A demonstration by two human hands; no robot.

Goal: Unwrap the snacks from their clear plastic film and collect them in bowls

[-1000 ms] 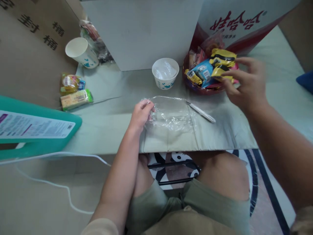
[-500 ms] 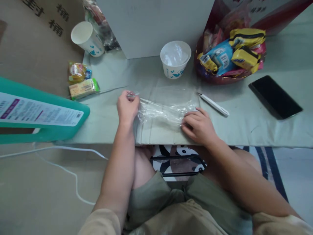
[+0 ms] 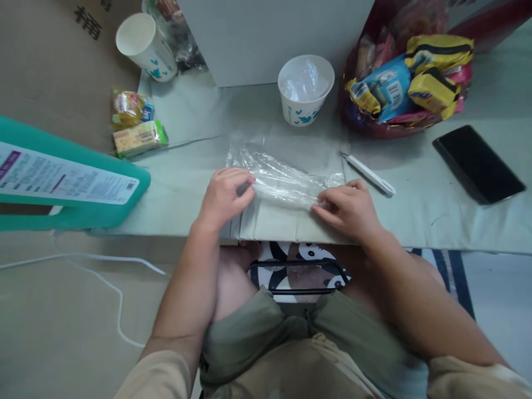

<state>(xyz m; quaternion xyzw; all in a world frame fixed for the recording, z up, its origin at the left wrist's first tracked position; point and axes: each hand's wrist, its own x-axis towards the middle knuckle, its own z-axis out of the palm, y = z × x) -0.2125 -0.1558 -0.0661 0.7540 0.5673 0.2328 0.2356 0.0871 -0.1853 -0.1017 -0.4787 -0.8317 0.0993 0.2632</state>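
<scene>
A crumpled clear plastic bag (image 3: 282, 176) lies stretched between my hands near the table's front edge. My left hand (image 3: 226, 197) pinches its near left edge between thumb and fingers. At the opposite end, my right hand (image 3: 347, 208) grips the lower right corner, fingers closed on the film. Just beyond my right hand rests a white pen-like tool (image 3: 369, 174), untouched. A paper cup (image 3: 305, 91) with clear plastic inside stands behind the bag.
A bowl of wrapped snacks (image 3: 405, 124) and a black phone (image 3: 477, 163) sit at the right. On the left are a green container (image 3: 120, 172), small snack packs (image 3: 137, 138) and another paper cup (image 3: 145, 47). A white box (image 3: 274, 41) stands behind.
My left hand has come off the bag's upper left end and now pinches lower and nearer the middle. The bag's left part has spread out upward. My right hand keeps its corner.
</scene>
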